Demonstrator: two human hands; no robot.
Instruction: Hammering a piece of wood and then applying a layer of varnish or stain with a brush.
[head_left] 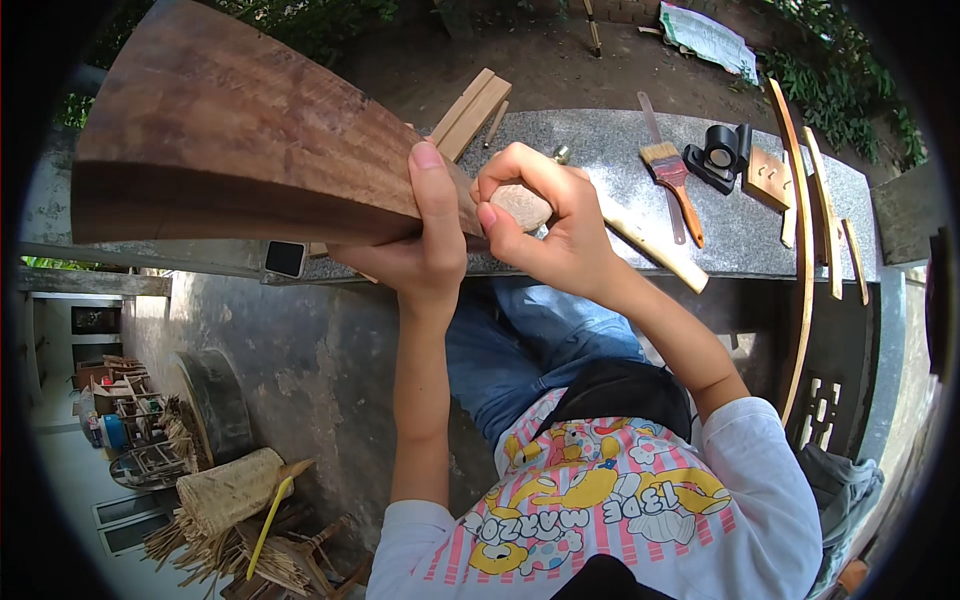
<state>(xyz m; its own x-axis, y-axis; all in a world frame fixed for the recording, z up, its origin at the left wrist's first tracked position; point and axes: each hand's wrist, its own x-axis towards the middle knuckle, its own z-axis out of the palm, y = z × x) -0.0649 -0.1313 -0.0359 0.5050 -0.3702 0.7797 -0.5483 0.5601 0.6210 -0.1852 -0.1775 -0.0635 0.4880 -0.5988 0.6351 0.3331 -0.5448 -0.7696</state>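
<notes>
A large dark brown wooden board [250,140] is raised over the stone ledge at upper left, widening toward the left. My left hand [430,230] is closed on it near its narrow right end, thumb on the upper face. My right hand [555,230] has its fingers curled round a pale rounded lump [518,208], perhaps a stone or block, at that narrow end. The fingertips touch or nearly touch the board; exactly where the lump meets it is hidden.
The grey speckled ledge [630,132] holds a paintbrush [677,195], a steel ruler [655,120], black tape [722,148], a wooden block [768,180], long pale strips [830,240], wood pieces [470,115] and a small device [285,258]. Bundled split material [230,485] lies at lower left.
</notes>
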